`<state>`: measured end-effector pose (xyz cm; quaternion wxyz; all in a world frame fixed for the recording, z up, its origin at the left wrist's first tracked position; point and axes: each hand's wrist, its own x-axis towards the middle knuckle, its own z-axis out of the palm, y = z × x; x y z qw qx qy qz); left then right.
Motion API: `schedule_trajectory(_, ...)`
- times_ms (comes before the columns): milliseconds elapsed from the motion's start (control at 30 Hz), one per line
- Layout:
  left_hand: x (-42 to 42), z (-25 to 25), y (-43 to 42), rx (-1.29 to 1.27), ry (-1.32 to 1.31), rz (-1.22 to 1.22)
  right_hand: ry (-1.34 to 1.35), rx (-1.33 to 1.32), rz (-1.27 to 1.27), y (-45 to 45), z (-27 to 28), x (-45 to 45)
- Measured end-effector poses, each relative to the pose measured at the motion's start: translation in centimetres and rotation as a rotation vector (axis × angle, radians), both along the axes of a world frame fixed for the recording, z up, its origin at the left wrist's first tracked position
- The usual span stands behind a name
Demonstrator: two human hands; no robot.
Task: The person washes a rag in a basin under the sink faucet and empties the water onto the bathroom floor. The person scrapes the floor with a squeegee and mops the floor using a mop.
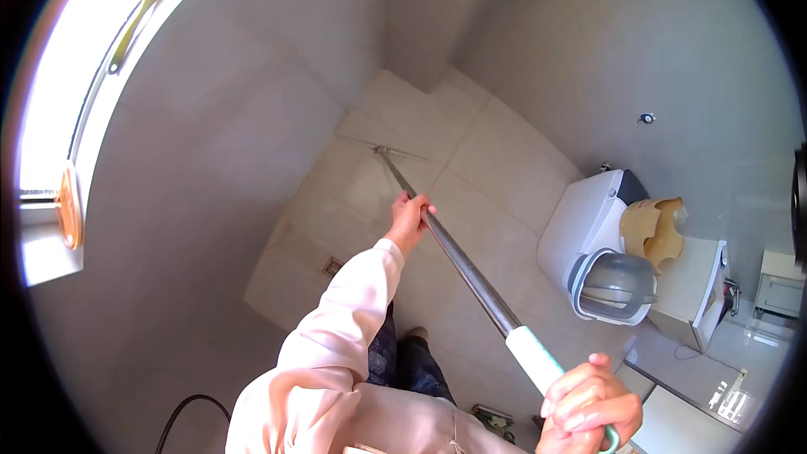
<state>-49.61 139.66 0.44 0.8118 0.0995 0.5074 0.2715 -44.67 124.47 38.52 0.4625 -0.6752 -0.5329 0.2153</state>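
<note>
A floor squeegee [467, 271] with a long grey pole slants from the lower right toward the far floor. Its thin, wide head [380, 150] lies on the beige tiles near the left wall. Partway down the pole, my left hand [409, 217] is closed around the grey metal. My right hand [590, 408] is wrapped around the top end, at the white and mint-green grip [536, 360]. A green loop at the end shows just beyond my fingers.
To the right stands a white appliance [580, 214] with a grey and white bucket [614, 286] and torn cardboard [654, 231] by it. A floor drain [333, 266] lies left of my legs. A window [76, 76] is at upper left, a cabinet [689, 294] at right.
</note>
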Motion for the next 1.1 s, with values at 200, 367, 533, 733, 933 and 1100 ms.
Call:
schedule_trajectory(200,-2.9,1.8,-4.0,-0.035,0.087,0.037,0.261,0.142,-0.223,-2.6,1.1,-0.8)
schedule_trajectory(367,0.9,4.1,-3.5,-0.015,0.086,0.020,0.309,0.265,-0.380,-3.5,1.2,-1.9)
schedule_trajectory(533,5.2,-0.2,3.8,0.070,0.009,-0.090,0.074,0.258,-0.207,-1.2,-4.6,-1.9)
schedule_trajectory(733,2.8,-1.9,0.0,0.003,-0.044,-0.105,0.210,0.280,-0.317,-2.6,-4.3,-1.7)
schedule_trajectory(933,0.6,2.7,-9.6,-0.116,-0.049,0.048,0.440,0.439,-0.673,-10.9,-0.5,5.2)
schedule_trajectory(1100,2.1,20.2,-14.8,-0.103,-0.340,0.098,0.333,0.721,-0.770,-19.8,11.3,14.1)
